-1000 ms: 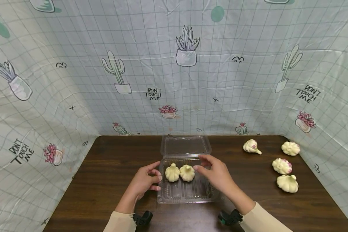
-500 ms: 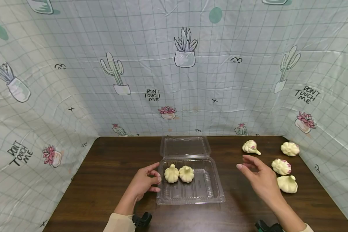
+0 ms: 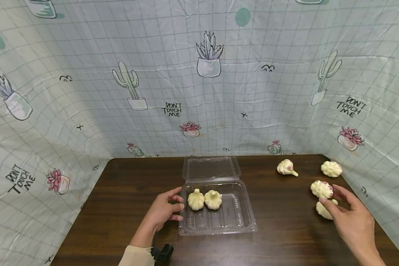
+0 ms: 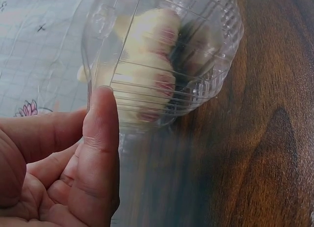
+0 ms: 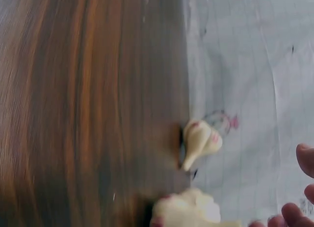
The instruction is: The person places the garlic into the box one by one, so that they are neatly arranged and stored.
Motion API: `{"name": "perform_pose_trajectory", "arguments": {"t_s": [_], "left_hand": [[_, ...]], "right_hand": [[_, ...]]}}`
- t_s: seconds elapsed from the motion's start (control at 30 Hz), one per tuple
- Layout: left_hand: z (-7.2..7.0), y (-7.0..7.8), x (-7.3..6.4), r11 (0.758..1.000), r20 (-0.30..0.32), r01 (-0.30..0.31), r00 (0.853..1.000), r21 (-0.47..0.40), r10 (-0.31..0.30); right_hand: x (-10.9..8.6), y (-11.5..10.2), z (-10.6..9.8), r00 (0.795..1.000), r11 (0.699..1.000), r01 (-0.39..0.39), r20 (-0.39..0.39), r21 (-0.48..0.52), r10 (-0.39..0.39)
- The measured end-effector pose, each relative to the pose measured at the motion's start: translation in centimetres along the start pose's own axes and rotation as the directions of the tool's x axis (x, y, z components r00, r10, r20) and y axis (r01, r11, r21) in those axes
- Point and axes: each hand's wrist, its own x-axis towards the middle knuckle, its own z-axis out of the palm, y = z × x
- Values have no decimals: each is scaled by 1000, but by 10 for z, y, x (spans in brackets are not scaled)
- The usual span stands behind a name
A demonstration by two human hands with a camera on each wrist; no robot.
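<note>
A clear plastic clamshell container (image 3: 219, 226) lies on the table in the head view, its lid (image 3: 211, 168) folded back. Two garlic bulbs, one (image 3: 196, 200) beside the other (image 3: 213, 200), sit in its left half. My left hand (image 3: 164, 207) rests at the container's left side, fingertips right at the rim; the left wrist view shows a finger (image 4: 98, 148) overlapping that rim. At the right, my right hand (image 3: 352, 218) reaches over a garlic bulb (image 3: 323, 210), thumb and fingers spread about it. The hand partly hides this bulb.
Just behind the right hand's bulb lies another garlic bulb (image 3: 321, 189) with purple marks. Farther back are one bulb (image 3: 331, 169) near the right edge and one long-stemmed bulb (image 3: 286, 167). A printed curtain (image 3: 209, 103) encloses the table (image 3: 136, 177) behind and at both sides.
My right hand has moved from the container's right side across to the garlic bulbs at the right. My left hand has stayed at the container, and the two bulbs inside have not moved.
</note>
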Motion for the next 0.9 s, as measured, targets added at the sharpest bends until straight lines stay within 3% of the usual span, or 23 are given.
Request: {"name": "perform_pose_trajectory", "arguments": {"t_s": [0.2, 0.5, 0.9], "left_hand": [[0, 0, 0, 1000, 1, -4, 1000, 1, 4], [0, -1, 1, 1000, 5, 1, 1000, 8, -1], [-1, -1, 0, 1000, -1, -3, 1000, 17, 3]], "right_hand": [[7, 20, -10, 1000, 995, -11, 15, -96, 13], [15, 48, -3, 979, 984, -27, 196, -176, 62], [16, 55, 13, 966, 979, 8, 253, -203, 44]]}}
